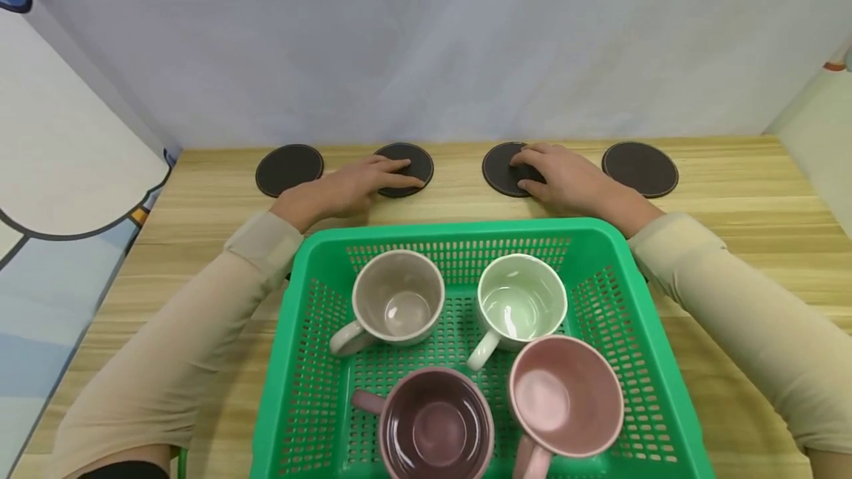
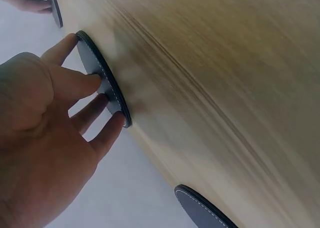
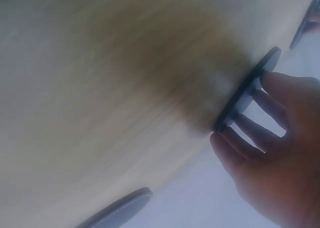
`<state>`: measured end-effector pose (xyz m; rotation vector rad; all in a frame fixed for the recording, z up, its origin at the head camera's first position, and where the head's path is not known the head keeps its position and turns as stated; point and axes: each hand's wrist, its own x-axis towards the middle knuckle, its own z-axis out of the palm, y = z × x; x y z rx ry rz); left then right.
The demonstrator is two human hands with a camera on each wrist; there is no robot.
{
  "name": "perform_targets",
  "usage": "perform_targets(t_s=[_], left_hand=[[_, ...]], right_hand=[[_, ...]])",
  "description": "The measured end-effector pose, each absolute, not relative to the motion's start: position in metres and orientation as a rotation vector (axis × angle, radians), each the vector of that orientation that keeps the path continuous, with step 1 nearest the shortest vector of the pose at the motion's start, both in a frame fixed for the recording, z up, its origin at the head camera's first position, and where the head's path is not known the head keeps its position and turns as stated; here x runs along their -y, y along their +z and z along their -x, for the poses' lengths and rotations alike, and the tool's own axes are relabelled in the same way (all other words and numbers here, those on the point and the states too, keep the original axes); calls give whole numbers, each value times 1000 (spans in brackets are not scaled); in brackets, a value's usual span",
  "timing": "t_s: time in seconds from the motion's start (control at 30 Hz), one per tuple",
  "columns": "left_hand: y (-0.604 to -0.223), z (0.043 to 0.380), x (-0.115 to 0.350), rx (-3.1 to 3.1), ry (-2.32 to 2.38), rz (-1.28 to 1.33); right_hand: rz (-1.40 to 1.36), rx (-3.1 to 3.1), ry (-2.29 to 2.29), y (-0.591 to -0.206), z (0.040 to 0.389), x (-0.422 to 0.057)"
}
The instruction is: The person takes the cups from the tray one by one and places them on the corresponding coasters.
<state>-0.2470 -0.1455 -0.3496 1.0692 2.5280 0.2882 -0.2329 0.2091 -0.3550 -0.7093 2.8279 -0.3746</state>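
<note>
My left hand (image 1: 359,185) rests its spread fingertips on a round black coaster (image 1: 422,161) at the back of the table. In the left wrist view, the fingers (image 2: 89,110) touch the coaster's stitched top (image 2: 90,62) without curling round it. Over another black coaster (image 1: 495,168), my right hand (image 1: 566,179) lies with its fingers spread. The right wrist view shows these fingertips (image 3: 257,133) on the coaster's face (image 3: 272,62); that picture is hazy. Both coasters lie flat, partly covered by the hands.
Nearer me stands a green perforated basket (image 1: 452,229). It holds a greyish mug (image 1: 399,301), a pale green mug (image 1: 522,301), a pink mug (image 1: 566,394) and a dark mauve mug (image 1: 435,423). Further coasters lie far left (image 1: 289,168) and far right (image 1: 640,168). A pale cloth (image 1: 426,58) hangs behind.
</note>
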Motion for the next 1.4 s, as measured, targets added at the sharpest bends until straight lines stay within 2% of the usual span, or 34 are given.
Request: perform_targets(t_s=[0.17,0.33,0.53,1.07,1.4], left_hand=[[-350,251,150,-2491,434,-1082],[-335,253,170,-2452,750,-933],[-318,243,194,-2506,846,-812],[-320,177,235,-2572,986,-732],[-318,129,238,-2543,1142,-541]], right_hand=[[698,-2786,-433,-354,234,-213],[658,-2774,-516,-349,233,-222],[609,-2801,-589,-340,222,-238],[527,-2782,-811,-329,178,-257],[558,-2842,-934,-327,155,-264]])
